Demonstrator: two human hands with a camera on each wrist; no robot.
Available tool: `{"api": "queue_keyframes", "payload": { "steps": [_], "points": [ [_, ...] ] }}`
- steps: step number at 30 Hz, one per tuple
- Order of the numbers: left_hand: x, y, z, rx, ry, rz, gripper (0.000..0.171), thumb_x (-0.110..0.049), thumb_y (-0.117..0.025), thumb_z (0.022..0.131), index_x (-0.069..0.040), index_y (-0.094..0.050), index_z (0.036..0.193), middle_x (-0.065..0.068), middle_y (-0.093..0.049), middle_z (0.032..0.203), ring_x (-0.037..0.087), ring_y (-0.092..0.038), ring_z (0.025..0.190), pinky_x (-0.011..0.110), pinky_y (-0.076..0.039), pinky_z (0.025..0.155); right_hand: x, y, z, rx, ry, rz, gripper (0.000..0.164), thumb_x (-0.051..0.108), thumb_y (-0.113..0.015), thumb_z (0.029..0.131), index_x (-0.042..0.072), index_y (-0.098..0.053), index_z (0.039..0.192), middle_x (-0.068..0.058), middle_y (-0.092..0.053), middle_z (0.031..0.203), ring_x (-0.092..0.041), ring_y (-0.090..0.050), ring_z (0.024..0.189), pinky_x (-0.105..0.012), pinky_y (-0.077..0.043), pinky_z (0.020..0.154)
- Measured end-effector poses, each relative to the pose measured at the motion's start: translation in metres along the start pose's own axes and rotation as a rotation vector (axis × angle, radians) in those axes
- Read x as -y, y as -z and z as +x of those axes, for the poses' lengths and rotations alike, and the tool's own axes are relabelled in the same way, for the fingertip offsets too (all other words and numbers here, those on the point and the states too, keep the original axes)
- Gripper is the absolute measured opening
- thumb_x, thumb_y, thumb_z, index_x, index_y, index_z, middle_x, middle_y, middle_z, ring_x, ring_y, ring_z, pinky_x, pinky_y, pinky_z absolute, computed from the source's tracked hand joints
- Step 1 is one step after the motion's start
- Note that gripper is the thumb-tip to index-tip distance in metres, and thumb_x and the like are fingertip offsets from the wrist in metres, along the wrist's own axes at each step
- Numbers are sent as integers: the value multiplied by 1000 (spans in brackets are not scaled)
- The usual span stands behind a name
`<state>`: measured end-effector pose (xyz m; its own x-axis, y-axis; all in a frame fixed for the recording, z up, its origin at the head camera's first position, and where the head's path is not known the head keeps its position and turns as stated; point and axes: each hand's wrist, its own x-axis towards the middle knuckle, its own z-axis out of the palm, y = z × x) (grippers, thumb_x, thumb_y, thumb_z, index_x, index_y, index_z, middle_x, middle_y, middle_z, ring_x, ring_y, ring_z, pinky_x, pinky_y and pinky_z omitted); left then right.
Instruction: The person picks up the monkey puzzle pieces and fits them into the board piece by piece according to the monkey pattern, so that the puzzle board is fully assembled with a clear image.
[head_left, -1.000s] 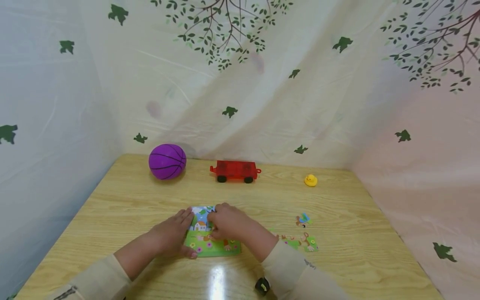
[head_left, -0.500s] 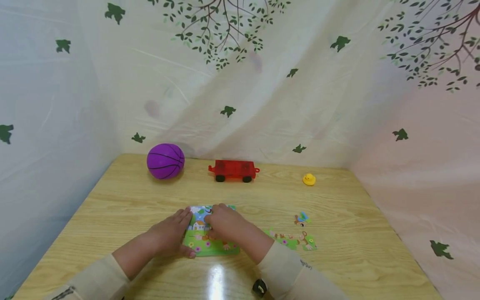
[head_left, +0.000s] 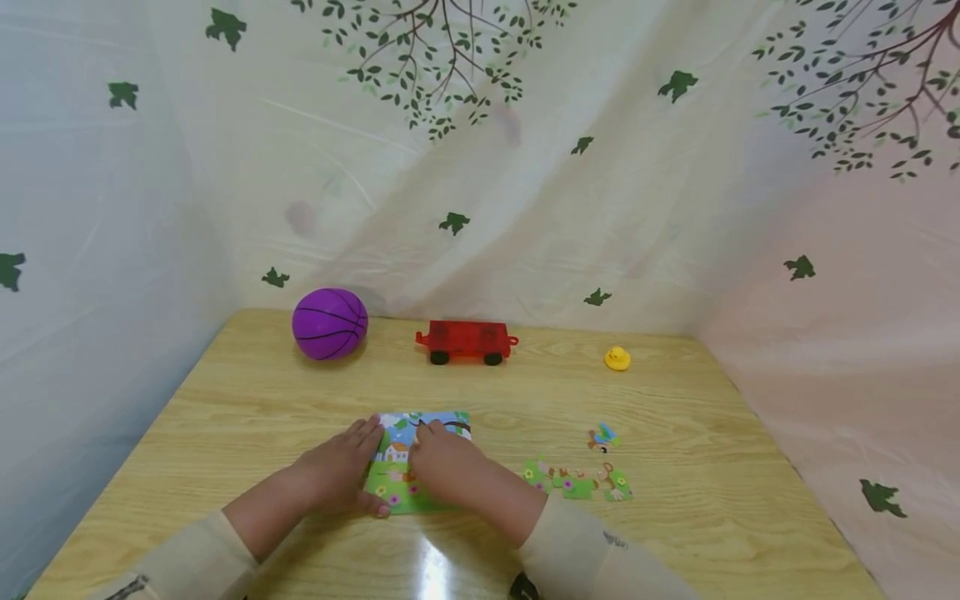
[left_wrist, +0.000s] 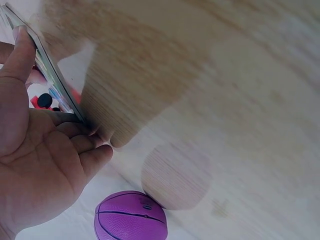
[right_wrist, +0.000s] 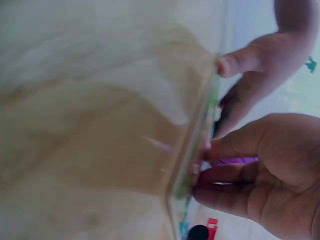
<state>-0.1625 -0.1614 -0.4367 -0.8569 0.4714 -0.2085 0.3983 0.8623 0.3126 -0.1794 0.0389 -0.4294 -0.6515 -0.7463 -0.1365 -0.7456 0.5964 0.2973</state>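
A picture puzzle board (head_left: pixel 393 490) with sky, a house and green grass lies on the wooden table. My left hand (head_left: pixel 341 467) rests along its left side, long fingers lying extended by the edge and thumb on the near corner. In the left wrist view the thumb (left_wrist: pixel 22 55) touches the board's edge (left_wrist: pixel 55 75). Over the middle of the board, my right hand (head_left: pixel 446 462) points its bunched fingertips down at the picture, pinching a puzzle piece mostly hidden by the fingers. The right wrist view has the right hand's thumb and fingers (right_wrist: pixel 225 192) right at the board's face.
Several loose puzzle pieces (head_left: pixel 577 487) lie right of the board, with another colourful piece (head_left: pixel 602 437) behind them. A purple ball (head_left: pixel 330 323), a red toy wagon (head_left: pixel 468 340) and a yellow rubber duck (head_left: pixel 617 358) stand along the back. A small black object (head_left: pixel 523 587) lies near the right sleeve.
My right hand has drawn slightly towards me on the board, uncovering the branch at the upper right and more of the loose pieces. The left hand stays at the board's left side.
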Motion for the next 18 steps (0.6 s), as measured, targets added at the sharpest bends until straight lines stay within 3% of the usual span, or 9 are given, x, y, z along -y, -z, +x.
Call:
{"api": "queue_keyframes", "payload": {
  "steps": [4, 8, 13, 18],
  "points": [
    [0, 0, 0, -4, 0, 4, 118, -64, -76, 71, 10, -27, 150, 28, -19, 159, 48, -21, 145, 56, -26, 119, -5, 5, -10, 69, 24, 81, 33, 27, -49, 103, 17, -63, 131, -3, -59, 127, -20, -49, 122, -29, -45, 106],
    [0, -1, 0, -7, 2, 19, 118, -63, -76, 71, 10, -27, 149, 28, -19, 159, 47, -22, 145, 56, -26, 119, -11, -3, -19, 65, 72, 70, 40, 22, -45, 105, 21, -52, 143, 1, -52, 132, -17, -43, 123, -29, -47, 102],
    [-1, 0, 1, 1, 3, 29, 117, -63, -76, 72, 10, -27, 150, 28, -20, 159, 47, -22, 146, 55, -26, 119, -16, -15, -25, 37, 78, 60, 44, 23, -45, 105, 27, -44, 149, 3, -44, 140, -20, -40, 130, -39, -46, 105],
    [-3, 1, 1, 10, 13, 17, 117, -62, -76, 72, 10, -26, 150, 28, -18, 159, 46, -20, 146, 55, -24, 120, -20, -18, -26, 68, 51, 107, 53, 25, -52, 102, 33, -37, 152, 1, -35, 150, -21, -35, 138, -46, -44, 109]
  ]
}}
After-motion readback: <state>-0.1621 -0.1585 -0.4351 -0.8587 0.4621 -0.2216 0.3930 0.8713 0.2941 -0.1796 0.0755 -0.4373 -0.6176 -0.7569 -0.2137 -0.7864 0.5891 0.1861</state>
